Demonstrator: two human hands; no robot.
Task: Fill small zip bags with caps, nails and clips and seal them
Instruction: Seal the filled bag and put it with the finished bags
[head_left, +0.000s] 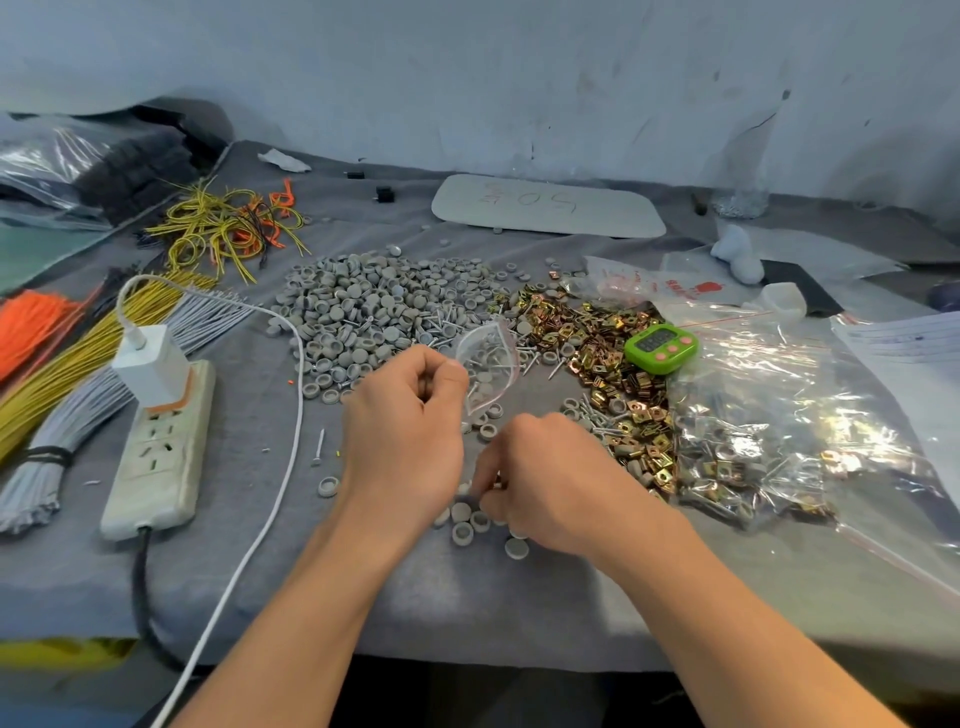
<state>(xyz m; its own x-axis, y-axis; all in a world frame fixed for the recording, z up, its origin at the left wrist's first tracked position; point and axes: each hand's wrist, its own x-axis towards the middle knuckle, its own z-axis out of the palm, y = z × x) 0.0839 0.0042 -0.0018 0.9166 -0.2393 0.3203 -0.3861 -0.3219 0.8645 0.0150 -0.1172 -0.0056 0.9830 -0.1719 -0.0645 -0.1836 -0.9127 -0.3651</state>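
We are holding the small zip bag with our left hand. Its fingers are curled and pinching the bag's near-left edge, so the bag is standing off the table with its long axis running from near to far and leaning a little right. It is bowing open, and the red zip strip is showing along its right side. A few nails and caps seem to be lying inside already.

Our right hand is working nearer to us, knuckles up, with its fingers curled down onto the loose caps. We cannot tell whether they are actually gripping a cap, because the fingertips are hidden.

The coming move is turning on one relation: the bag's mouth is lying beyond the right fingers and slightly left of them, a short lift away, with only the left knuckles beside the path. The right hand is clearly the nearer one to the loose caps.

The big cap pile is sitting behind the left hand, and the brass clips are spreading far right beside a green timer. The near table edge is leaving open cloth for our forearms, while a power strip and its white cable are crowding the left.
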